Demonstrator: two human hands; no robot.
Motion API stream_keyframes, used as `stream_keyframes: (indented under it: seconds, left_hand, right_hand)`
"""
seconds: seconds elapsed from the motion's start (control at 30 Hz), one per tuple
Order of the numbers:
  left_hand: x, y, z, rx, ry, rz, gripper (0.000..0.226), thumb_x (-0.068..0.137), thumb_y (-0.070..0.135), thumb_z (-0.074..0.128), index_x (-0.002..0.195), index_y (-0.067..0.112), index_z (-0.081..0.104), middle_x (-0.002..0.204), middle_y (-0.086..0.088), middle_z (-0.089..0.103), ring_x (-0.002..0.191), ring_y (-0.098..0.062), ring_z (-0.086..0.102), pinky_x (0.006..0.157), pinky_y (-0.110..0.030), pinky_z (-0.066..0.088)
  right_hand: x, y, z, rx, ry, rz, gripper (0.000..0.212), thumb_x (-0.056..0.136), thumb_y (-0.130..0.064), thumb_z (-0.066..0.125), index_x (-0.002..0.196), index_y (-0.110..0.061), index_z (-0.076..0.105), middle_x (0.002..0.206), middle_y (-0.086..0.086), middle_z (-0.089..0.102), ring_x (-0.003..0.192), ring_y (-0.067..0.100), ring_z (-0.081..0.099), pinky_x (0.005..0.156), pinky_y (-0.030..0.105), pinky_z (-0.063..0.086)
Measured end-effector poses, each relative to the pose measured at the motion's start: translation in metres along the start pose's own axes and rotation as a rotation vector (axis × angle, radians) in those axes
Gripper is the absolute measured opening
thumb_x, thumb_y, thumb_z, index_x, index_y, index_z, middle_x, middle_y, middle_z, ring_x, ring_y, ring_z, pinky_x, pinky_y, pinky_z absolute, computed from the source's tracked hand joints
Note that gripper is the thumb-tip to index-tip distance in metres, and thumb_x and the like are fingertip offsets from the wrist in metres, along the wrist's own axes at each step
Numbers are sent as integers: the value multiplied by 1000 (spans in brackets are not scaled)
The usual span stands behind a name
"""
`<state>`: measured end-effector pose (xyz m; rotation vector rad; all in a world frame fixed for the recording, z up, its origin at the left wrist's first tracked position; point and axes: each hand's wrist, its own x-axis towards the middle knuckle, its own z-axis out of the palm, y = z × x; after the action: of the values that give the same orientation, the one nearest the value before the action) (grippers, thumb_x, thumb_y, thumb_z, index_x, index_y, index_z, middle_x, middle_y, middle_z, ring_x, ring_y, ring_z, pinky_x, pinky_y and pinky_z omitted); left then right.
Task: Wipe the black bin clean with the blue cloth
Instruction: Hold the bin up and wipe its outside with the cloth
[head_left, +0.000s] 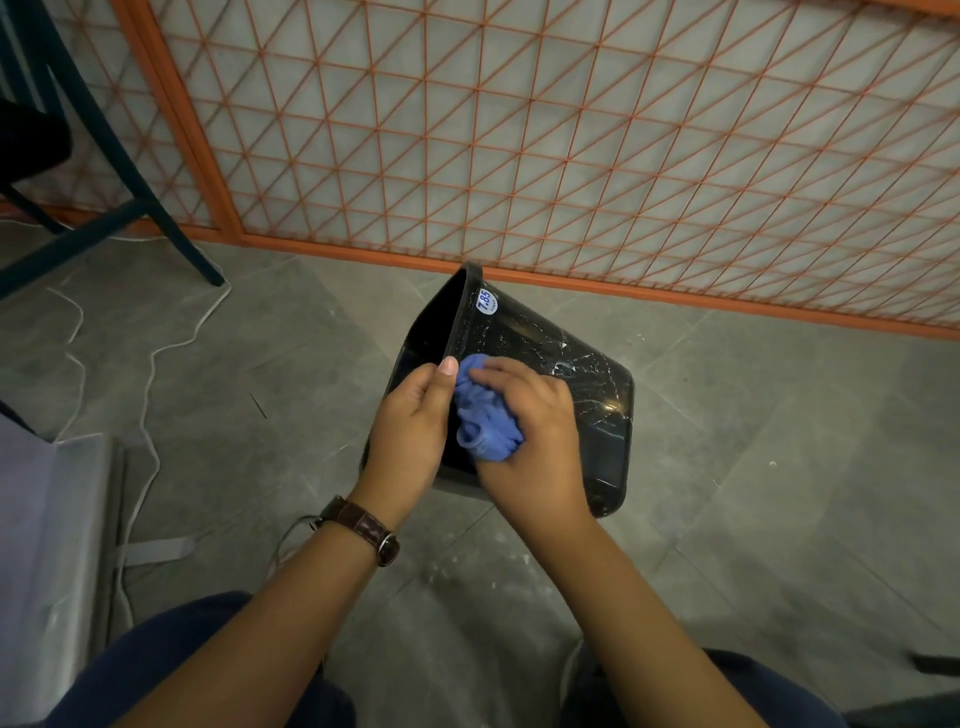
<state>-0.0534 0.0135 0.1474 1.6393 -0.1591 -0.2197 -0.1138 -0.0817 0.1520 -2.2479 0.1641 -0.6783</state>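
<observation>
The black bin (582, 374) is tipped on its side above the grey floor, mouth to the left, base to the right. Its glossy wall carries white scratch marks and a round price sticker near the rim. My left hand (410, 426) grips the bin's rim, thumb on the outside edge. My right hand (535, 436) holds the bunched blue cloth (485, 415) and presses it against the bin's outer wall close to the rim. Both hands hide the near part of the bin.
An orange metal-grid partition (571, 156) stands just behind the bin. A dark chair leg (156, 218) is at the upper left. A white cord (150, 364) trails over the grey tiled floor (779, 493). A grey bench edge (57, 519) sits at the left.
</observation>
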Motion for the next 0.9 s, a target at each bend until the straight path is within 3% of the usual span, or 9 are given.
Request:
stream_keyframes:
  seconds: [0.07,0.17,0.3,0.4,0.5,0.57,0.67,0.77,0.9]
  left_hand:
    - [1,0,-5,-13,24,-3,30,97,33,43,78,23,65,77,0,68,77,-14,64,73,-30,51]
    - [1,4,-10,17,70,1,41,97,32,43,72,2,57,66,-11,53,64,-15,50,62,-29,41]
    - [1,6,-11,75,104,-13,43,96,32,44,56,16,41,52,0,33,43,-1,34,44,-14,28]
    - [3,6,-12,23,110,-30,37,96,33,45,64,17,54,60,-7,51,56,-5,47,54,-18,39]
    - [7,5,-18,-13,158,-49,41,95,34,46,76,1,61,74,-18,57,71,-21,52,64,-29,43]
    - [8,7,-23,32,164,-39,43,94,37,48,80,-2,61,73,-14,53,69,-16,49,59,-24,38]
    - [9,10,-29,70,145,-26,25,85,37,63,71,16,62,64,-2,60,57,-4,53,56,-17,42]
    - [10,12,-33,73,158,-47,19,80,35,68,78,16,67,73,-6,68,67,-14,61,63,-26,48]
    - [11,18,-36,84,191,-46,19,82,38,66,75,20,66,71,-3,67,66,-16,60,63,-34,49]
  right_hand:
    - [2,-4,0,42,-58,-83,31,70,-24,65,101,-18,68,112,-5,65,101,13,55,91,25,40]
    - [8,-4,-5,106,-69,-119,16,67,-17,63,82,-16,68,92,-6,68,88,14,60,80,35,47]
    - [14,-3,-5,254,88,88,23,65,-20,58,87,-19,66,94,-4,68,93,22,62,82,42,50]
    - [11,-8,0,8,-16,-76,31,68,-23,63,98,-16,67,108,-3,66,98,16,58,87,27,40]
    - [7,-11,-2,3,-165,-199,28,66,-14,74,94,-15,68,108,-2,68,97,11,58,85,25,39]
    - [8,-3,-11,-5,-171,-189,23,64,-8,74,85,-16,68,99,-5,69,88,10,59,81,29,42]
    - [11,10,-28,-45,-82,-118,17,65,-14,66,82,-17,68,94,-8,68,85,15,60,82,25,41]
    - [7,11,-37,-73,-104,-134,20,67,-20,65,87,-16,69,101,-9,67,89,13,57,83,21,39]
    - [1,24,-57,-88,-152,-131,14,67,-11,67,79,-18,68,92,-9,67,86,17,62,81,32,44]
